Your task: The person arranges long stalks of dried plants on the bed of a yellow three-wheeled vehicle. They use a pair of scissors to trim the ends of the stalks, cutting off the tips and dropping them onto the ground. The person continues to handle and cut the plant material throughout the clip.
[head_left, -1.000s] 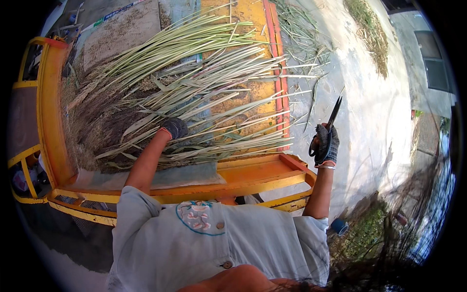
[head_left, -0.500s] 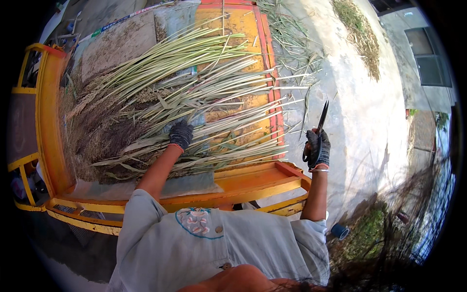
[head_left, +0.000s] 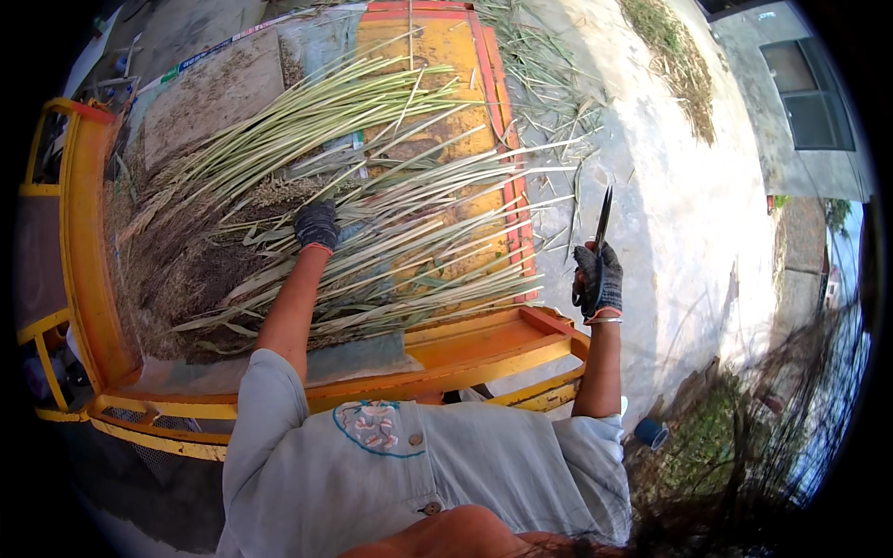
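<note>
Long pale stalks with brown, grain-like seed heads (head_left: 209, 270) lie across a yellow truck bed (head_left: 442, 149). Their cut ends point right and the heads lie to the left. My left hand (head_left: 317, 224), in a dark knitted glove, is closed on some stalks (head_left: 400, 209) in the middle of the pile; its fingertips are partly hidden. To the right, beyond the bed's edge, my gloved right hand (head_left: 597, 279) is raised and wrapped round the handles of black scissors (head_left: 605, 216). Their blades point up, apart from the stalks. A greener bundle (head_left: 326, 107) lies at the far side.
A yellow metal rail (head_left: 446, 372) runs between my body and the pile, and an orange frame (head_left: 86, 251) stands at the left. A brown board (head_left: 219, 93) lies at the far left. Dry leaves (head_left: 549, 84) litter the concrete ground; a blue bucket (head_left: 651, 432) sits low at right.
My left hand has moved farther out and a little left, and the stalks around it have shifted. My right hand with the scissors stays nearly in place, while the view has turned slightly.
</note>
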Tool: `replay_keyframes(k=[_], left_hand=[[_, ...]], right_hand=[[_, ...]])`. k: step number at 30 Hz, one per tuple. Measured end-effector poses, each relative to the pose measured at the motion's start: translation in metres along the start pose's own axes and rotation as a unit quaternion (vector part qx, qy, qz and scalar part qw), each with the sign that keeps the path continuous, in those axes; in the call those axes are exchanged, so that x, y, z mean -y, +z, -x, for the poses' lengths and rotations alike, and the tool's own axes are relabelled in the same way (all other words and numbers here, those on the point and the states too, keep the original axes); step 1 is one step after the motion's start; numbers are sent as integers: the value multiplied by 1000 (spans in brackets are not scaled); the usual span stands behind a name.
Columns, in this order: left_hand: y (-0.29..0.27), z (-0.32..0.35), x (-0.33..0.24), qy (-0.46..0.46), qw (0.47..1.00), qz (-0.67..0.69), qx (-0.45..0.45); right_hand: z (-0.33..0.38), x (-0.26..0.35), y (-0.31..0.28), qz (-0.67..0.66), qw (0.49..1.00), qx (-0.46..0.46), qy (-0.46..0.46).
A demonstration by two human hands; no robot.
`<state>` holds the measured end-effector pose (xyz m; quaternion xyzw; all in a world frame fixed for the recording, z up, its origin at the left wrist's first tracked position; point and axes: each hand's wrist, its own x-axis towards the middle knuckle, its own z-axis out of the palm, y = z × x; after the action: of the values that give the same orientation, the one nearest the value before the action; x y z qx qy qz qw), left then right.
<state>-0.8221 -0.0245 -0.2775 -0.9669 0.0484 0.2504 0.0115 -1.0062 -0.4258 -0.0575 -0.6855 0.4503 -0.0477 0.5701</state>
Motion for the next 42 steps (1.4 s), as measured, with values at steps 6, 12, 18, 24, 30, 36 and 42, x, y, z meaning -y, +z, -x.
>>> replay_keyframes(k=[6, 12, 18, 24, 30, 36, 42], left_hand=[[46, 21, 16, 177, 973, -97, -108], [55, 47, 4, 116, 990, -61, -46], [39, 39, 5, 59, 996, 4, -72], [21, 15, 14, 90, 995, -25, -28], [17, 27, 16, 94, 995, -25, 14], [-48, 63, 68, 187, 977, -40, 94], [-152, 197, 121, 93, 993, -60, 28]], right_hand=[[3, 2, 1, 4, 1000, 6, 9], [-1, -2, -1, 11, 1000, 10, -3], [0, 3, 2, 25, 1000, 11, 9], [3, -2, 1, 27, 1000, 9, 11], [10, 7, 1, 74, 997, 23, -4], [5, -3, -4, 53, 992, 105, -41], [2, -9, -1, 146, 966, 116, -178]])
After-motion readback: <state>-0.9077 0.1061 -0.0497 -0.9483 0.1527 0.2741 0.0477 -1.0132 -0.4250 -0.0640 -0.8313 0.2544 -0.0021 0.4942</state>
